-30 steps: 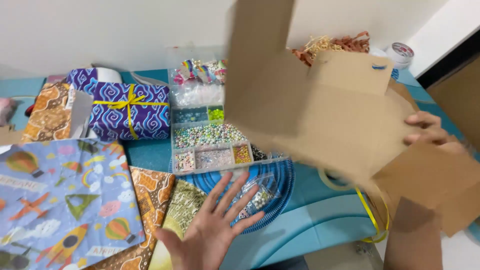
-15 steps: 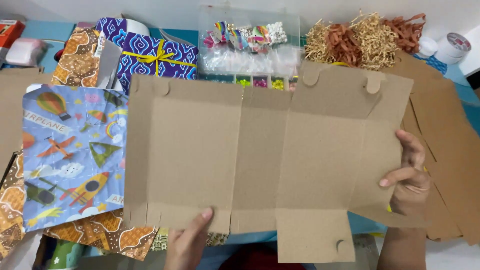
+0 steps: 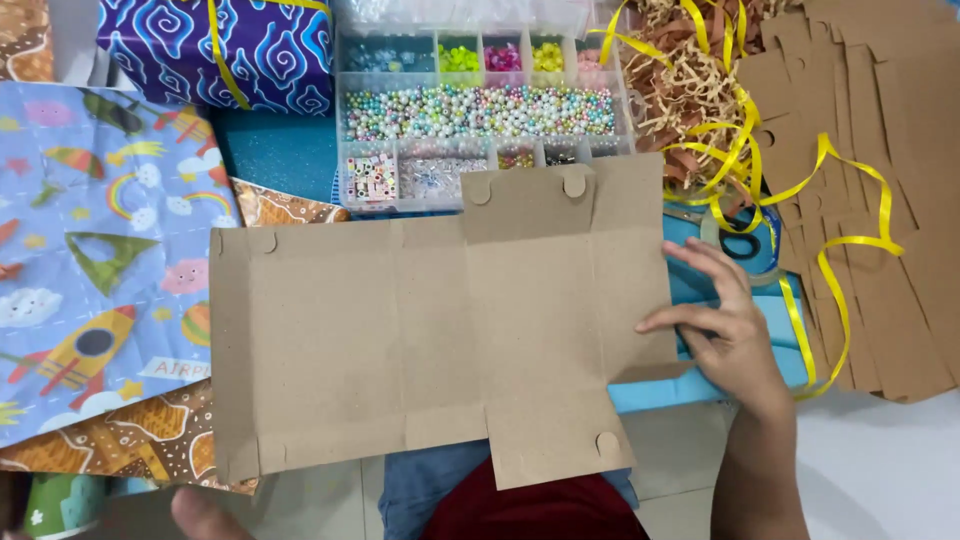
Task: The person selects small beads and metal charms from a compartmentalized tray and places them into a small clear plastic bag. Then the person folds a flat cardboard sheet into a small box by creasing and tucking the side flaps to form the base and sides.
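Observation:
A flat brown cardboard box blank [image 3: 400, 340] lies unfolded across the blue table [image 3: 290, 150], its bottom flap hanging over the near edge. My right hand [image 3: 725, 335] rests palm down at the blank's right edge. Its thumb lies on the cardboard and its fingers are spread over the blue surface beside it. Only a small part of my left hand [image 3: 195, 512] shows at the bottom edge, below the blank's lower left corner, and its fingers are out of view.
A clear bead organiser [image 3: 470, 110] sits behind the blank, next to a blue patterned gift box [image 3: 200, 50]. Printed wrapping sheets [image 3: 90, 260] lie at left. Yellow ribbon [image 3: 830, 230], paper shred [image 3: 680, 80], blue-handled scissors [image 3: 748, 240] and stacked cardboard blanks [image 3: 880, 160] fill the right.
The blank came down from being held up and unfolded to lying flat on the table. My left hand has slid off its bottom edge and down out of frame.

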